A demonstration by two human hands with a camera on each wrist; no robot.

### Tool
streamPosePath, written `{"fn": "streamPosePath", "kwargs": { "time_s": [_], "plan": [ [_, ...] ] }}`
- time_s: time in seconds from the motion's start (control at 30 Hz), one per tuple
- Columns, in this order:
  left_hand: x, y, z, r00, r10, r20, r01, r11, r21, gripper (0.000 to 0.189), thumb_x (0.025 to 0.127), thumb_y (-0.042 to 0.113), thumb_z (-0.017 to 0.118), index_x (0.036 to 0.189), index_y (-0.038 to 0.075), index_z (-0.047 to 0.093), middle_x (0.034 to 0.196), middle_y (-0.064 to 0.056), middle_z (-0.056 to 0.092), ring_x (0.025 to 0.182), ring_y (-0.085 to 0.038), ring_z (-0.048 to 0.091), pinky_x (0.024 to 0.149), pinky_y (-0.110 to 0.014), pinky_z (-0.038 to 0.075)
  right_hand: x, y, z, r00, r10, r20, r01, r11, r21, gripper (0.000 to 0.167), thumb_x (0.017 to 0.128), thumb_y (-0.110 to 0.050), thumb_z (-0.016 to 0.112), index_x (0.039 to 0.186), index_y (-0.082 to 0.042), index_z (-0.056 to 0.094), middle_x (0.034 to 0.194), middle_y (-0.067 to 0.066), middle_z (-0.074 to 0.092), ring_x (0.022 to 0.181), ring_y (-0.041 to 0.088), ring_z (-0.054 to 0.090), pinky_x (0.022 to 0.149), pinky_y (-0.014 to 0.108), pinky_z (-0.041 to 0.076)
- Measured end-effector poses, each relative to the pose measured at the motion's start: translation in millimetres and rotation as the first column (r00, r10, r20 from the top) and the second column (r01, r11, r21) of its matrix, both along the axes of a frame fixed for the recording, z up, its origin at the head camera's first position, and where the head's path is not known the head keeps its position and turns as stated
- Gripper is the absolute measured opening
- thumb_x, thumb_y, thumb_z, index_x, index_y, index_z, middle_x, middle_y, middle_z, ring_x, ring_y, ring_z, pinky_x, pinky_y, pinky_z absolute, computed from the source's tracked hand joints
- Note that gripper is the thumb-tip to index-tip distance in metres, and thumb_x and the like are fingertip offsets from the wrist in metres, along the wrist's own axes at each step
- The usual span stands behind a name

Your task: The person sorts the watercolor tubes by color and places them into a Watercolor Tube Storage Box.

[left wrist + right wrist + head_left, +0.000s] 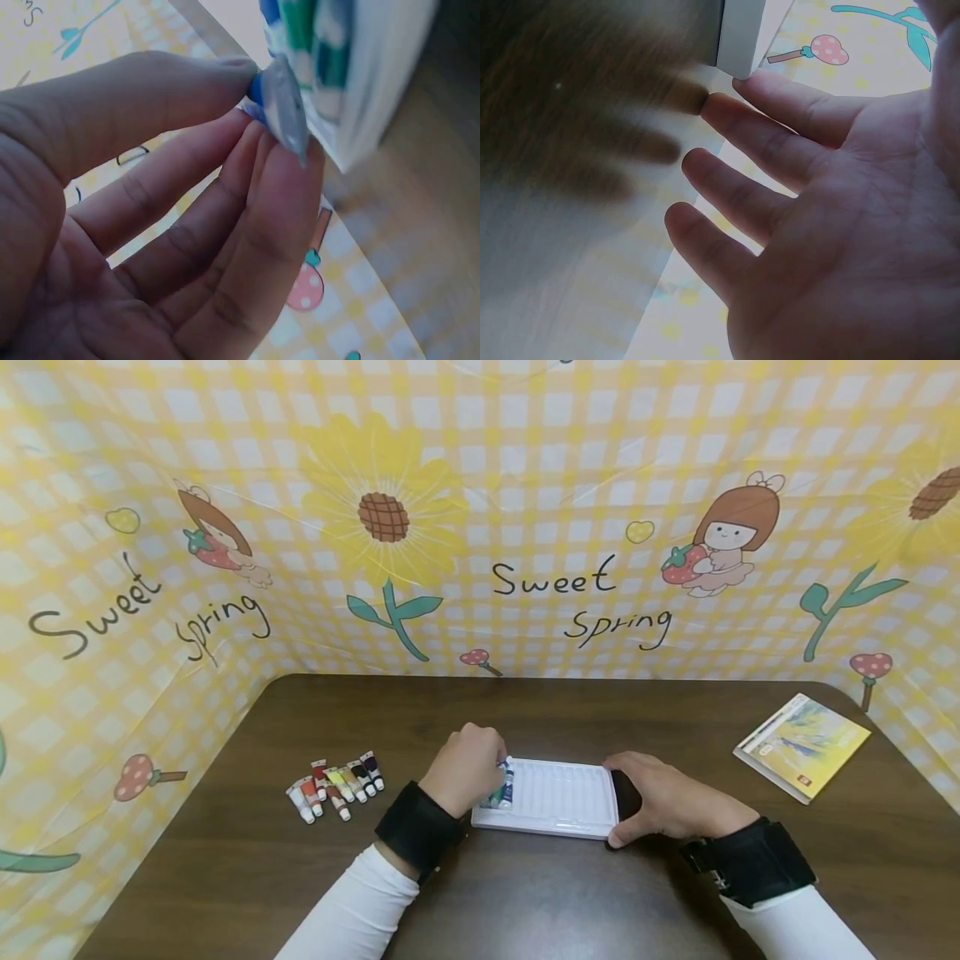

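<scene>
At its left end, a white ribbed tray (570,797) holds a few small paint tubes (507,785), with blue and green on their labels. My left hand (463,772) is over that end, pinching a paint tube (283,109) with a blue cap between thumb and fingertips. Tubes with green labels (298,34) lie in the tray just beyond it in the left wrist view. Across the tray's right end my right hand (667,797) spans, thumb at the near corner and index finger at the far one. Its other fingers (742,184) stretch out off the tray.
Several loose paint tubes (337,783) in red, orange, yellow and dark colours lie in a group left of the tray. A yellow and white flat box (804,747) sits at the back right. Checked cloth (525,468) hangs behind the brown table (525,893).
</scene>
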State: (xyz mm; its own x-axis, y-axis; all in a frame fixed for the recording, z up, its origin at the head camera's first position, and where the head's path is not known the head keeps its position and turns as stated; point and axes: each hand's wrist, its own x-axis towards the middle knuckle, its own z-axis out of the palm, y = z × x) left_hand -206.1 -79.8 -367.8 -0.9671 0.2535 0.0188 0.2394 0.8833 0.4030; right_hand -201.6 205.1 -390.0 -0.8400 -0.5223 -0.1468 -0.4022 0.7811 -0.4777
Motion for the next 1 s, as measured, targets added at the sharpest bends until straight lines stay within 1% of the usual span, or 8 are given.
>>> {"fn": "streamPosePath", "kwargs": {
  "time_s": [0.17, 0.27, 0.4, 0.5, 0.63, 0.87, 0.93, 1.0],
  "plan": [
    [1.5, 12.2, -1.6, 1.000, -0.010, -0.013, 0.011, 1.000, 0.011, 0.010, 0.092, 0.003, 0.073, 0.096, 0.002, 0.082, 0.089, -0.011, 0.078, 0.066, -0.017, 0.062, 0.065, -0.032, 0.055, 0.1, 0, 0.3, 1.000, 0.002, -0.006, -0.002, 1.000, -0.005, 0.099, 0.069, -0.041, 0.098, 0.146, 0.002, 0.051, 0.149, 0.025, 0.054, 0.138, 0.043, 0.051, 0.113, 0.062, 0.043],
    [2.8, 17.4, -3.7, 0.999, -0.019, -0.032, 0.020, 1.000, 0.021, 0.009, 0.091, 0.000, 0.072, 0.089, 0.000, 0.081, 0.082, -0.009, 0.076, 0.061, -0.015, 0.058, 0.060, -0.029, 0.052, 0.3, 0, 0.8, 1.000, 0.013, -0.013, -0.013, 1.000, -0.003, 0.100, 0.070, -0.042, 0.098, 0.146, 0.002, 0.051, 0.150, 0.026, 0.053, 0.139, 0.045, 0.051, 0.112, 0.062, 0.044],
    [4.6, 23.5, -6.8, 0.998, -0.027, -0.054, 0.029, 0.999, 0.025, 0.017, 0.090, -0.005, 0.067, 0.076, 0.001, 0.075, 0.064, -0.003, 0.059, 0.054, -0.014, 0.046, 0.051, -0.027, 0.040, 0.5, 1, 1.1, 1.000, 0.016, -0.008, -0.016, 1.000, -0.004, 0.100, 0.070, -0.042, 0.098, 0.147, 0.001, 0.051, 0.150, 0.026, 0.053, 0.139, 0.045, 0.050, 0.112, 0.062, 0.044],
    [6.1, 27.5, -9.2, 0.998, -0.018, -0.059, 0.019, 1.000, 0.013, 0.019, 0.090, -0.004, 0.066, 0.073, 0.001, 0.072, 0.059, 0.000, 0.047, 0.053, -0.014, 0.040, 0.049, -0.028, 0.035, 0.5, 0, 0.4, 1.000, 0.012, -0.002, -0.012, 1.000, -0.005, 0.100, 0.070, -0.042, 0.098, 0.146, 0.001, 0.051, 0.150, 0.026, 0.053, 0.139, 0.044, 0.050, 0.112, 0.062, 0.044],
    [7.9, 30.8, -12.4, 0.997, 0.002, -0.072, -0.004, 1.000, -0.021, 0.013, 0.092, -0.002, 0.067, 0.080, 0.001, 0.074, 0.061, -0.001, 0.052, 0.053, -0.015, 0.043, 0.050, -0.028, 0.037, -0.3, 0, -0.3, 1.000, 0.006, 0.003, -0.006, 1.000, -0.004, 0.099, 0.070, -0.043, 0.098, 0.146, 0.001, 0.051, 0.150, 0.025, 0.054, 0.139, 0.043, 0.051, 0.112, 0.062, 0.044],
    [8.3, 33.3, -14.5, 0.995, 0.014, -0.096, -0.018, 0.999, -0.044, 0.012, 0.096, 0.001, 0.066, 0.092, -0.002, 0.078, 0.076, -0.011, 0.070, 0.057, -0.016, 0.053, 0.051, -0.031, 0.044, -1.1, 1, -1.0, 1.000, 0.010, -0.005, -0.010, 1.000, -0.003, 0.099, 0.070, -0.044, 0.097, 0.145, 0.000, 0.052, 0.149, 0.024, 0.054, 0.138, 0.042, 0.052, 0.112, 0.062, 0.044],
    [7.7, 32.6, -14.5, 0.995, 0.006, -0.104, -0.011, 0.999, -0.049, 0.012, 0.096, 0.002, 0.067, 0.092, -0.002, 0.077, 0.077, -0.012, 0.070, 0.057, -0.016, 0.053, 0.051, -0.030, 0.045, -1.3, 1, -0.8, 1.000, 0.007, -0.003, -0.007, 1.000, -0.003, 0.098, 0.070, -0.045, 0.097, 0.145, 0.000, 0.052, 0.149, 0.024, 0.054, 0.138, 0.042, 0.051, 0.112, 0.062, 0.044],
    [7.2, 30.9, -13.6, 0.995, -0.008, -0.103, 0.003, 0.999, -0.050, 0.011, 0.095, 0.001, 0.068, 0.089, -0.001, 0.077, 0.073, -0.009, 0.067, 0.056, -0.015, 0.051, 0.051, -0.029, 0.043, -1.7, 2, -1.2, 1.000, 0.008, -0.004, -0.008, 1.000, -0.002, 0.098, 0.070, -0.045, 0.097, 0.145, 0.000, 0.052, 0.150, 0.024, 0.054, 0.138, 0.043, 0.051, 0.112, 0.063, 0.044]
  ]
}}
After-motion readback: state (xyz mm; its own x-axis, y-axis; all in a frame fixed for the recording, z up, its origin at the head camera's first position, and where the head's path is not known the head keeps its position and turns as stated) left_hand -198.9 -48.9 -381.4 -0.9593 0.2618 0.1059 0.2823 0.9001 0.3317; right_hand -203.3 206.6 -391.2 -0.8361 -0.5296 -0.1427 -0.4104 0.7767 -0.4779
